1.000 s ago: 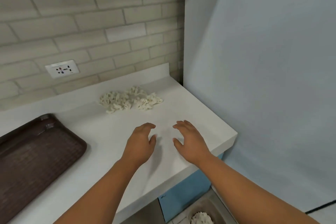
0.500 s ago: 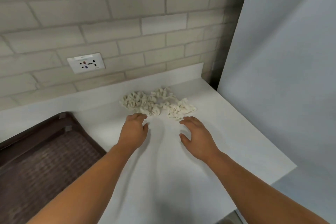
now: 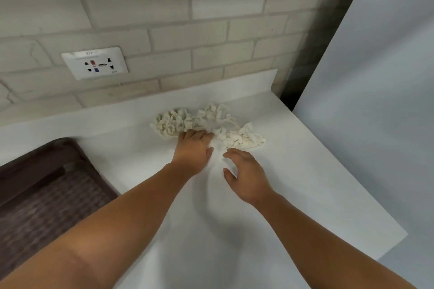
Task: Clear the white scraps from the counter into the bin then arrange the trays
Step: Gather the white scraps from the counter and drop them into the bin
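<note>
White scraps (image 3: 209, 124): one loose heap on the white worktop (image 3: 305, 195), down and to the right of the wall socket (image 3: 95, 63), close to the back upstand. The heap's long axis runs sideways along the wall, dipping a little toward the viewer at the end farther from the socket. None cleared yet, judging by the size of the heap.

Key relation: the heap lies straight ahead of both hands, on the far side of them from the person. The left hand (image 3: 193, 150) is nearer. Its bent fingers are on the heap's near edge, about midway along. Its fingertips are hidden among the pieces, so it cannot be told whether that grip is pinching scraps or just resting on them. The right hand (image 3: 246, 176), farther from the socket, sits just short of the heap's dipped end. Its grip is spread, fingers relaxed and apart, holding nothing. It likely needs only a short reach forward to cup that end so both hands can gather the heap inward.

Tray (image 3: 47, 195): dark brown with a woven look, on the worktop below the socket and slightly to its left, well apart from the heap, untouched. No bin in view.

Writing: a small printed line at the top of the socket plate, something like "BPP", too blurred to confirm. No other labels or brands visible.
</note>
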`<state>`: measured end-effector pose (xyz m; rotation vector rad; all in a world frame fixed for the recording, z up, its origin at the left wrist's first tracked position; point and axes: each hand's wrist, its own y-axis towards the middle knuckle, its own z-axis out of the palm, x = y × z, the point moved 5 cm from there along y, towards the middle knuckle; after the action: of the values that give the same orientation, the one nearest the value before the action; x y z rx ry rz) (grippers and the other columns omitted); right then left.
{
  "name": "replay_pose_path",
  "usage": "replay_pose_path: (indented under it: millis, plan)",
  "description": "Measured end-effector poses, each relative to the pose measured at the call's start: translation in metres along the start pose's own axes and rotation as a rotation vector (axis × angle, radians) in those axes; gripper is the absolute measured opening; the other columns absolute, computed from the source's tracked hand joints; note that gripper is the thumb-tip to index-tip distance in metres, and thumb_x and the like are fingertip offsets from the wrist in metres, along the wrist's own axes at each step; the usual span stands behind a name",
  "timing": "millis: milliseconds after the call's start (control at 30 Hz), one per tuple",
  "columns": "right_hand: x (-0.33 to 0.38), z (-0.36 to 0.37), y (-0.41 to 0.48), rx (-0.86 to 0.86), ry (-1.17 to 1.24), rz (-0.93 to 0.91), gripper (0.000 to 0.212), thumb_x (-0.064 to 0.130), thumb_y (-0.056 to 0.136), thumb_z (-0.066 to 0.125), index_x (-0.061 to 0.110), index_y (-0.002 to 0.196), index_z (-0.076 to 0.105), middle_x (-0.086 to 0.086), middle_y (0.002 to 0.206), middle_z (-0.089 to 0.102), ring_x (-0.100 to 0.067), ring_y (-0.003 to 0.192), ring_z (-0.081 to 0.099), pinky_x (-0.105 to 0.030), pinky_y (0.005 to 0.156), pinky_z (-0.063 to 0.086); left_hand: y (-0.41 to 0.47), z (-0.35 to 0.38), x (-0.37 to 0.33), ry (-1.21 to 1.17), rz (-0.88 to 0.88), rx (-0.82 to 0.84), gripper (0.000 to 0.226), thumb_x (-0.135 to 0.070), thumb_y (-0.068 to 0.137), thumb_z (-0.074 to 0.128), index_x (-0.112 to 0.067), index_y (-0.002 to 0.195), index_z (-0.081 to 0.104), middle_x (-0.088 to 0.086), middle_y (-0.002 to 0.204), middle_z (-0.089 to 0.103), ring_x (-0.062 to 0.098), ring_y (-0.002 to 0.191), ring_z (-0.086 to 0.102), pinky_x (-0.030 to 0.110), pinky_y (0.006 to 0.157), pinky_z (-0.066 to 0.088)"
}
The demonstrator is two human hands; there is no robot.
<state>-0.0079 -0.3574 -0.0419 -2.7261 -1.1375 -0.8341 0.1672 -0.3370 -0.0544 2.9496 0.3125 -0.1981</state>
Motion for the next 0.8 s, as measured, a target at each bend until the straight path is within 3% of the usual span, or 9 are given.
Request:
replay_pose_path:
  millis: [167,267,400,467,567,633,800]
  plan:
    - [0.017,0.004,0.030,-0.046,-0.040,-0.051,0.035,0.019,0.087,0.062,0.019,0.122,0.062,0.001,0.122,0.062,-0.018,0.116,0.054,-0.031,0.102,0.044,-0.017,0.014,-0.006,0.130,0.036,0.007,0.023,-0.029,0.079,0.073,-0.029,0.102,0.072,-0.006,0.098,0.070,0.031,0.110,0.057,0.059,0.103,0.030]
    - [0.016,0.012,0.045,-0.030,-0.017,-0.025,0.035,0.016,0.090,0.058,0.019,0.126,0.060,0.000,0.126,0.059,-0.018,0.120,0.052,-0.031,0.102,0.044,-0.033,0.011,-0.004,0.174,0.026,-0.007,0.016,-0.024,0.076,0.075,-0.030,0.090,0.073,-0.009,0.086,0.071,0.031,0.114,0.057,0.063,0.105,0.025]
    - [0.026,0.030,0.070,0.004,0.058,-0.034,0.038,0.010,0.091,0.053,0.016,0.128,0.059,-0.001,0.129,0.057,-0.019,0.117,0.055,-0.030,0.101,0.045,-0.046,0.000,0.014,0.202,0.028,-0.001,0.010,-0.028,0.075,0.073,-0.034,0.083,0.073,-0.008,0.080,0.069,0.026,0.106,0.056,0.055,0.104,0.024]
    - [0.040,0.039,0.085,0.015,0.061,-0.067,0.038,0.009,0.091,0.052,0.015,0.128,0.059,-0.002,0.129,0.058,-0.021,0.117,0.056,-0.032,0.101,0.045,-0.050,-0.011,0.026,0.129,0.007,-0.072,0.010,-0.029,0.075,0.071,-0.033,0.083,0.073,-0.010,0.078,0.069,0.024,0.098,0.057,0.047,0.097,0.029]
    - [0.059,0.053,0.103,0.059,0.023,-0.069,0.037,0.013,0.091,0.051,0.017,0.127,0.060,-0.003,0.127,0.058,-0.023,0.116,0.055,-0.035,0.099,0.046,-0.060,-0.039,0.064,-0.125,-0.162,-0.317,0.018,-0.020,0.081,0.068,-0.024,0.097,0.073,-0.005,0.087,0.071,0.024,0.084,0.062,0.039,0.081,0.044]
    - [0.069,0.063,0.108,0.099,-0.001,-0.070,0.034,0.019,0.090,0.053,0.019,0.124,0.061,-0.003,0.126,0.058,-0.024,0.113,0.056,-0.036,0.095,0.048,-0.069,-0.054,0.094,-0.303,-0.306,-0.395,0.021,-0.015,0.090,0.063,-0.016,0.109,0.070,0.004,0.098,0.070,0.025,0.083,0.065,0.037,0.075,0.052]
    - [0.080,0.082,0.104,0.191,-0.062,-0.054,0.041,0.037,0.087,0.060,0.020,0.124,0.058,-0.002,0.125,0.050,-0.023,0.103,0.059,-0.035,0.084,0.052,-0.092,-0.062,0.137,-0.466,-0.566,-0.253,0.022,-0.019,0.096,0.050,-0.017,0.110,0.066,0.002,0.100,0.062,0.021,0.085,0.060,0.025,0.075,0.041]
